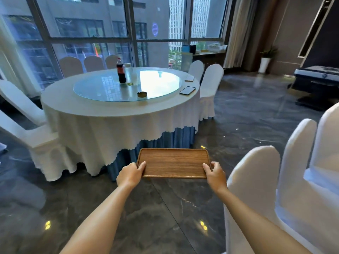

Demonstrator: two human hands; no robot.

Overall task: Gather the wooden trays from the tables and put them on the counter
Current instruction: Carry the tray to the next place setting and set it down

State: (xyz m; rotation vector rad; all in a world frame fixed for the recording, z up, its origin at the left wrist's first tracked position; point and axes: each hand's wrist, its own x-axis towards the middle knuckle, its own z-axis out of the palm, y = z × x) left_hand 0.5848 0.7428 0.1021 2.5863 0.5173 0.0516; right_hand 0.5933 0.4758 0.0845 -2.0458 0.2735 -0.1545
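Observation:
A rectangular wooden tray (pixel 173 162) with rounded corners is held level in front of me, above the dark floor. My left hand (pixel 130 174) grips its near left corner, thumb on top. My right hand (pixel 215 173) grips its near right corner the same way. The tray is empty. Beyond it stands a round table (pixel 102 114) with a white cloth and a glass turntable; no tray shows on it.
On the table are a cola bottle (pixel 121 71), a clear bottle (pixel 129 73), an ashtray (pixel 142 94) and two phones (pixel 187 90). White-covered chairs (pixel 211 88) ring the table, more stand close at my right (pixel 256 180). A sideboard (pixel 207 55) stands by the window.

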